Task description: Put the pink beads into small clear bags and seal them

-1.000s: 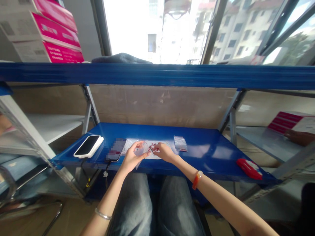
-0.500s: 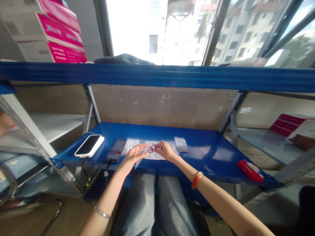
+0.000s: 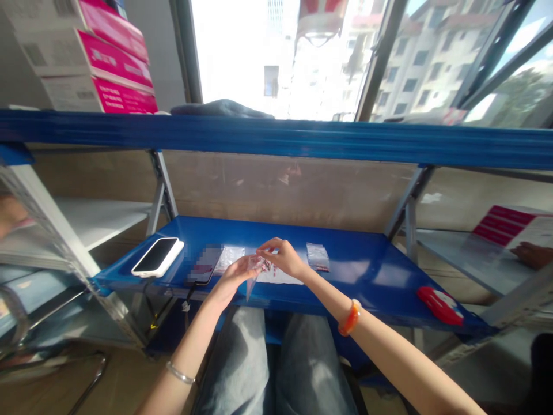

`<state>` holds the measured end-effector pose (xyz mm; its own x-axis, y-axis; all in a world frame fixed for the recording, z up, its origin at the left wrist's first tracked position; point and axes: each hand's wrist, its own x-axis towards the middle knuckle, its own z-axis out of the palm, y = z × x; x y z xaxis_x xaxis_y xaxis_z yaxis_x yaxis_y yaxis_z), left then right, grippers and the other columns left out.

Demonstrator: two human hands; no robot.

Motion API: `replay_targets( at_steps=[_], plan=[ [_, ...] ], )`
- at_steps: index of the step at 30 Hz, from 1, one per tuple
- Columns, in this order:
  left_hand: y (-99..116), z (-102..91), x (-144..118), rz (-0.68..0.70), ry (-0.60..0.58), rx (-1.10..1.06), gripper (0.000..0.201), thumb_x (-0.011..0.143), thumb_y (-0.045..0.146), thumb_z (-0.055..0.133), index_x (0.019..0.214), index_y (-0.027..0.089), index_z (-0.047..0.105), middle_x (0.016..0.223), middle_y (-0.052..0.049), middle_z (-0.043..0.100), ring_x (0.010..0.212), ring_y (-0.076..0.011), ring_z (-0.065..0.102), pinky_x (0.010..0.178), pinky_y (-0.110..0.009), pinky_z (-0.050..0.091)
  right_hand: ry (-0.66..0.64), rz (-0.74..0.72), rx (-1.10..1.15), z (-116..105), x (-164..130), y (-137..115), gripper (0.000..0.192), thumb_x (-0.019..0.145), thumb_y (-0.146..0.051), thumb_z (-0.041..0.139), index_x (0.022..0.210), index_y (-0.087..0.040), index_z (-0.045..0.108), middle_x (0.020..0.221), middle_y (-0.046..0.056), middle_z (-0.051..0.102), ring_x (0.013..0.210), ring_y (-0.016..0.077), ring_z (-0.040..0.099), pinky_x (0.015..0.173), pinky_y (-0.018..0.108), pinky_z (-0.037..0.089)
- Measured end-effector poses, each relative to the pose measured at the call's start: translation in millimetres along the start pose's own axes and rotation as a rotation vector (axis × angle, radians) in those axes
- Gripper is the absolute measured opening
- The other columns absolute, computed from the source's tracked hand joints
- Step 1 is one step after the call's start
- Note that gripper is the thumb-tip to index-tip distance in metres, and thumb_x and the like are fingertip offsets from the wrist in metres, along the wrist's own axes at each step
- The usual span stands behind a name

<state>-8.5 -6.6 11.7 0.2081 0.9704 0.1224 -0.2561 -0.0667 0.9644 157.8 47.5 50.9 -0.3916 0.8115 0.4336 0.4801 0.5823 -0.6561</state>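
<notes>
Left hand: my left hand (image 3: 239, 270) has a clear bag (image 3: 250, 286) between thumb and fingers, its corner pointing down near the table's front edge.
Right hand: the fingertips of my right hand (image 3: 281, 257) are drawn close together above the bag's upper end; I cannot tell whether they pinch anything.
Red bits: small dark red bits (image 3: 275, 268) lie on white paper (image 3: 285, 278) in front of me, just beside my left fingertips.
In the way: my right hand covers part of the paper, and my left hand hides much of the bag.
Left side: another plastic bag (image 3: 232, 253) lies flat beside a dark phone (image 3: 204, 267); farther left is a white-cased phone (image 3: 158, 257).
Right side: a pile of small bags (image 3: 318, 257) lies near the paper, and a red object (image 3: 440, 305) sits well apart, by the end of the blue table (image 3: 358, 282).
Beyond: another person's hand (image 3: 532, 254) is beside a pink-and-white box (image 3: 505, 223).
</notes>
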Motion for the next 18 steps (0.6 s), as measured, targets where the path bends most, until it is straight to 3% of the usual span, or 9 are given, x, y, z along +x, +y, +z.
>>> replay_targets(
  at_steps=[4,11,18],
  plan=[
    [-1.1,-7.9,0.6,-0.005,0.043,0.026,0.046,0.064,0.027,0.076,0.107,0.018,0.061,0.119,-0.01,0.062,0.119,-0.0274,0.05,0.103,-0.039,0.034,0.036,0.112,-0.167,1.1,6.1,17.3,0.016,0.077,-0.03,0.061,0.08,-0.017,0.071,0.082,0.005,0.068,0.074,0.0149,0.059,0.065,0.023,0.042],
    [-2.2,-17.8,0.7,-0.014,0.027,0.03,0.05,0.066,0.028,0.074,0.113,0.019,0.057,0.128,-0.012,0.056,0.126,-0.0258,0.043,0.107,-0.042,0.03,-0.223,0.38,-0.411,15.6,-11.3,48.6,0.018,0.069,-0.036,0.067,0.075,-0.019,0.07,0.072,0.003,0.067,0.066,0.0156,0.06,0.052,0.022,0.035],
    [-1.3,-21.3,-0.4,-0.047,-0.017,0.06,0.049,0.07,0.029,0.072,0.116,0.022,0.055,0.129,-0.012,0.054,0.128,-0.0277,0.041,0.103,-0.044,0.032,-0.223,0.366,-0.485,31.0,-16.5,65.8,0.015,0.07,-0.03,0.066,0.078,-0.018,0.069,0.081,0.006,0.067,0.077,0.0175,0.062,0.06,0.022,0.039]
  ],
)
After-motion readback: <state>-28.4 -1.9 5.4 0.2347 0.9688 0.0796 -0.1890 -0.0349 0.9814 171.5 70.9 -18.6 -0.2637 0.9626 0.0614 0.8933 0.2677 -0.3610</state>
